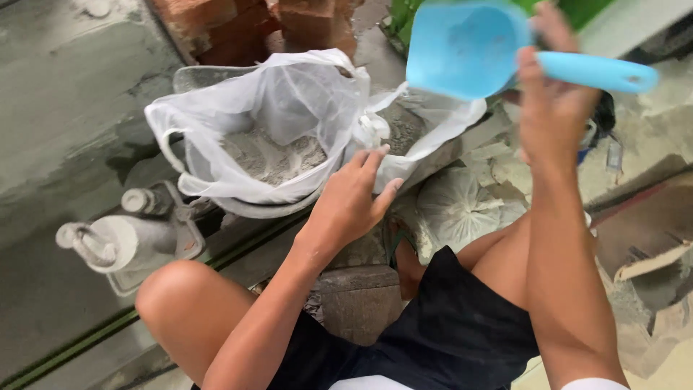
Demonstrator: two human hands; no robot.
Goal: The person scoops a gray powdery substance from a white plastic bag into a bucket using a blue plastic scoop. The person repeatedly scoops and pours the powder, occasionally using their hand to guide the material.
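The person wore black shorts [447, 325] and white sleeves [595, 383]; forearms, both hands and knees were bare.

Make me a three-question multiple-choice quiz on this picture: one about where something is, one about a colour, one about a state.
1. Where is the scoop?
A. Raised in the right hand
B. Lying on the floor
C. Buried in the powder

2. What colour is the scoop?
A. Red
B. Light blue
C. Black

3. In what state is the white plastic bag?
A. Tied shut
B. Open, with grey powder inside
C. Folded flat

Answers:
1 A: the fingers grip its handle, above the bag.
2 B: bowl and handle are both light blue.
3 B: its mouth gapes and powder shows inside, with the left hand at its edge.
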